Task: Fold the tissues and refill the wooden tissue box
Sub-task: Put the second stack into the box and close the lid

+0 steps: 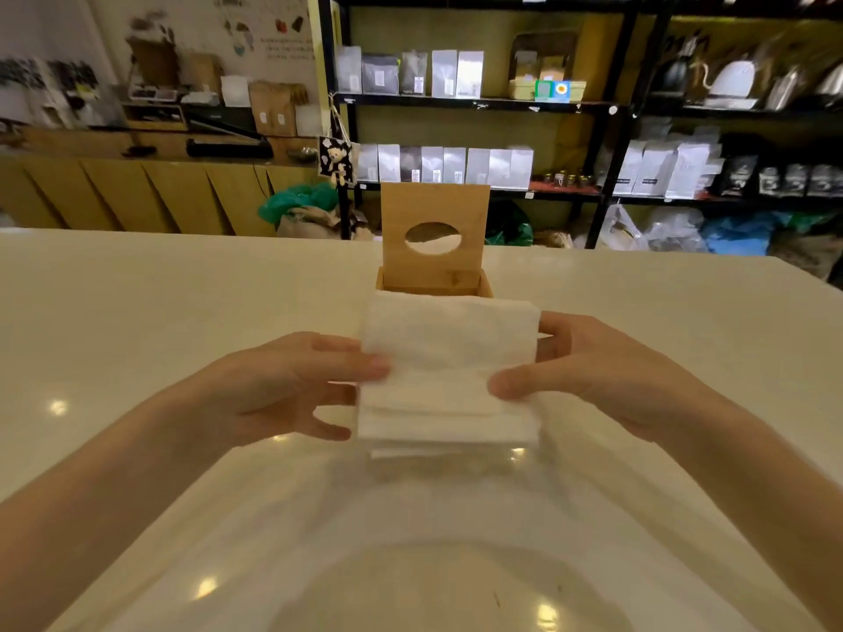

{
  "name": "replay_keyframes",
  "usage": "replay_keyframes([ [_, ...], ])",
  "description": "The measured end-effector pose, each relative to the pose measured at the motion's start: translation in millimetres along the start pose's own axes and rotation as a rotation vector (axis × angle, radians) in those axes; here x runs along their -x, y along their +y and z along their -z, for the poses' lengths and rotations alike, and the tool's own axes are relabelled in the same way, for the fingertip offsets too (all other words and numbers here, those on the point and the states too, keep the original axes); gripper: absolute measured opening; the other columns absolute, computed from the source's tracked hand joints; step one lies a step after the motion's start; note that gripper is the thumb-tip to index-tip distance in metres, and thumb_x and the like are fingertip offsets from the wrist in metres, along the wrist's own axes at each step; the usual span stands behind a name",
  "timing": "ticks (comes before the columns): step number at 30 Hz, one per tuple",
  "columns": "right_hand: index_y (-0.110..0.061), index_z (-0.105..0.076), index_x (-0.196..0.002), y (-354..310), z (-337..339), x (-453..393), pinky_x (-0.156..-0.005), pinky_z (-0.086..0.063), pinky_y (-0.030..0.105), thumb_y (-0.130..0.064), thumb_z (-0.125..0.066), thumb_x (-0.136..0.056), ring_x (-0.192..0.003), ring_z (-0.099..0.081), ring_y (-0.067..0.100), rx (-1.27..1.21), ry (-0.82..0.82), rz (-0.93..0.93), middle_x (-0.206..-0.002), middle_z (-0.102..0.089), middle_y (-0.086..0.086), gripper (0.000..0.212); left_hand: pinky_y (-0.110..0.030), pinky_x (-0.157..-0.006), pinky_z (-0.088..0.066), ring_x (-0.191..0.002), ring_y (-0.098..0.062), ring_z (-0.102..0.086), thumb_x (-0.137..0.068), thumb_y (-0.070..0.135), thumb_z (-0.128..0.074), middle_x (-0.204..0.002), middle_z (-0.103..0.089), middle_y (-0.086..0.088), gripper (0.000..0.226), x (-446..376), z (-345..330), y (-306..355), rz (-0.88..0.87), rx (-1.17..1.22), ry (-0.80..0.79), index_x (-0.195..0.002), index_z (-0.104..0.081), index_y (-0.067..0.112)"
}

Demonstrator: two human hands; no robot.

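Two bare arms reach in from the bottom corners over a shiny cream surface (137, 312), which shows bright spots of light.

On the left side, the left hand (278, 385) holds the left edge of a stack of white tissues (447, 376). Its thumb lies on top of the stack and its fingers are tucked under, so the grip is pinching the tissues.

In the middle, the stack of tissues is folded over, with a rounded top part and flat layers showing along the near edge. Whether the bottom of the stack touches the surface cannot be told. Just behind the stack stands the wooden tissue box (433, 285). The box is open, and its lid (434, 234) stands straight up at the back. The lid has an oval hole in it. The far edge of the tissues hides the front of the box.

On the right side, the right hand (593, 371) holds the right edge of the stack. Its thumb presses on top and its fingers wrap behind, so this grip is pinching the tissues too.

Far behind, black shelves (474, 102) hold rows of silver and white bags.
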State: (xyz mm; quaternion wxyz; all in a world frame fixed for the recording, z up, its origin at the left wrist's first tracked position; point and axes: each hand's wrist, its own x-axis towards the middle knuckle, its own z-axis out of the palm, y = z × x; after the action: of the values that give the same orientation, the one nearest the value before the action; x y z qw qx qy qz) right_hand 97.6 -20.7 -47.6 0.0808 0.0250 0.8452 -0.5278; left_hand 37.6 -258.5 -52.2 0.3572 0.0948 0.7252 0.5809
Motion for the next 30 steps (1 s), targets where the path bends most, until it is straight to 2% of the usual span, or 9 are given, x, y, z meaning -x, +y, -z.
replay_keyframes([
  [4, -0.016, -0.063, -0.110, -17.8, 15.7, -5.4, -0.100, -0.043, 0.040, -0.026, -0.086, -0.037, -0.098, -0.068, 0.018, -0.140, 0.037, 0.037, -0.098, -0.075, 0.000, 0.077, -0.052, -0.090, -0.044, -0.086, -0.022, -0.069, -0.018, 0.028, -0.093, -0.095, -0.074, -0.007, 0.072, 2.3, 0.3, 15.1, -0.006, 0.171, 0.029, -0.087, -0.076, 0.013],
  [8, -0.011, -0.073, -0.089, -29.5, 23.9, -18.5, -0.107, -0.033, 0.044, -0.030, -0.087, -0.037, -0.104, -0.062, 0.023, -0.283, 0.021, -0.004, -0.100, -0.074, 0.002, 0.057, -0.050, -0.097, -0.041, -0.100, -0.024, -0.063, -0.051, 0.029, -0.084, -0.100, -0.073, -0.008, 0.044, -0.5, 5.0, 46.0, -0.112, 0.068, 0.168, -0.091, -0.074, 0.013],
  [11, -0.015, -0.068, -0.097, -32.3, 26.6, -32.6, -0.107, -0.031, 0.046, -0.041, -0.082, -0.033, -0.103, -0.060, 0.024, -0.347, 0.061, -0.032, -0.104, -0.070, 0.005, 0.071, -0.046, -0.092, -0.044, -0.097, -0.022, -0.063, -0.048, 0.033, -0.072, -0.090, -0.075, -0.006, 0.042, -9.3, 4.1, 61.9, -0.165, 0.030, 0.279, -0.085, -0.073, 0.013],
  [14, -0.018, -0.064, -0.101, -36.9, 31.1, -47.1, -0.103, -0.038, 0.046, -0.045, -0.075, -0.045, -0.102, -0.062, 0.025, -0.341, 0.135, -0.023, -0.103, -0.070, 0.006, 0.064, -0.043, -0.090, -0.044, -0.093, -0.019, -0.060, -0.049, 0.035, -0.072, -0.087, -0.073, -0.002, 0.033, -25.8, 3.9, 70.5, -0.188, 0.020, 0.338, -0.076, -0.071, 0.016],
  [18, -0.017, -0.065, -0.105, -35.2, 34.8, -65.7, -0.094, -0.046, 0.038, -0.039, -0.068, -0.074, -0.097, -0.061, 0.021, -0.185, 0.209, -0.063, -0.105, -0.067, 0.006, 0.038, -0.039, -0.095, -0.036, -0.112, -0.020, -0.048, -0.056, 0.040, -0.074, -0.120, -0.059, 0.000, 0.050, -48.9, 5.8, 72.1, -0.190, 0.005, 0.416, -0.097, -0.068, 0.012],
  [21, -0.021, -0.067, -0.096, -31.9, 35.8, -78.6, -0.076, -0.042, 0.025, -0.037, -0.067, -0.076, -0.086, -0.052, 0.010, -0.068, 0.230, -0.082, -0.097, -0.062, -0.005, 0.026, -0.041, -0.104, -0.027, -0.124, -0.022, -0.039, -0.067, 0.034, -0.074, -0.136, -0.048, 0.002, 0.027, -60.7, 12.3, 71.7, -0.149, -0.080, 0.417, -0.087, -0.070, 0.016],
  [23, -0.024, -0.066, -0.096, -29.4, 34.6, -86.5, -0.082, -0.037, 0.025, -0.038, -0.066, -0.078, -0.089, -0.050, 0.006, -0.002, 0.195, -0.100, -0.098, -0.058, -0.012, 0.023, -0.040, -0.104, -0.025, -0.117, -0.019, -0.040, -0.070, 0.032, -0.073, -0.138, -0.046, 0.004, 0.016, -70.5, 20.6, 70.4, -0.122, -0.180, 0.398, -0.073, -0.073, 0.016],
  [25, -0.019, -0.067, -0.103, -25.3, 33.3, -95.5, -0.091, -0.034, 0.028, -0.042, -0.064, -0.079, -0.108, -0.049, 0.014, 0.106, 0.180, -0.108, -0.115, -0.055, -0.005, 0.034, -0.036, -0.098, -0.025, -0.110, -0.014, -0.039, -0.071, 0.030, -0.072, -0.137, -0.046, 0.005, 0.018, -80.9, 28.1, 69.5, -0.120, -0.284, 0.392, -0.070, -0.075, 0.012],
  [30, -0.027, -0.061, -0.081, -25.0, 30.4, -105.5, -0.101, -0.027, 0.036, -0.041, -0.067, -0.077, -0.128, -0.025, 0.021, 0.269, 0.230, -0.128, -0.122, -0.041, 0.000, 0.016, -0.042, -0.107, -0.018, -0.134, -0.011, -0.022, -0.069, 0.033, -0.074, -0.116, -0.052, 0.019, 0.013, -99.1, 39.8, 69.5, -0.165, -0.565, 0.419, -0.070, -0.069, 0.022],
])
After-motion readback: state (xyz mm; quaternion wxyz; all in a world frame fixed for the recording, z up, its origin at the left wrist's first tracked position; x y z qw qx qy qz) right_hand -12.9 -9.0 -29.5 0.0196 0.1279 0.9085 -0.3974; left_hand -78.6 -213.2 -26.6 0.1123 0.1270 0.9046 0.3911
